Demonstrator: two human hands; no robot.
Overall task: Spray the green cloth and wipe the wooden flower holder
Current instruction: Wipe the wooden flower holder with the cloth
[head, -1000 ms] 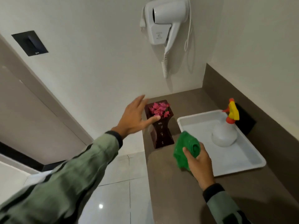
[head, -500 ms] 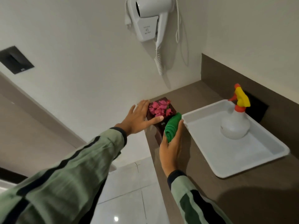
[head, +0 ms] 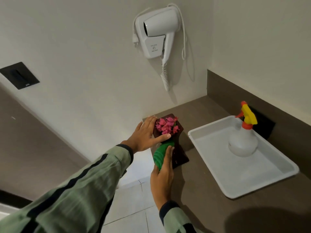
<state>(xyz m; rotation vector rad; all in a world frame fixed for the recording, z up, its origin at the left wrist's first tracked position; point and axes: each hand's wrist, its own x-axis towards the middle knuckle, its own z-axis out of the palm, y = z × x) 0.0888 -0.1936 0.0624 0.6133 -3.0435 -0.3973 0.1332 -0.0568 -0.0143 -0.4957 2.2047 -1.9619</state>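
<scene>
The dark wooden flower holder (head: 180, 156) stands at the left end of the brown counter, with pink flowers (head: 165, 125) in its top. My left hand (head: 144, 136) grips the holder's top rim, thumb across its front edge. My right hand (head: 162, 175) presses the folded green cloth (head: 161, 153) against the holder's left front side. The spray bottle (head: 243, 139), clear with a yellow and orange head, stands upright in the white tray (head: 262, 179) to the right.
A white hair dryer (head: 155, 34) with a coiled cord hangs on the wall above the holder. The counter's left edge (head: 149, 169) drops to a tiled floor (head: 133, 206). A black wall plate (head: 19, 75) is at the far left.
My right hand carried the green cloth from beside the tray to the holder and slid it down its side. My left hand closed on the holder's top rim.
</scene>
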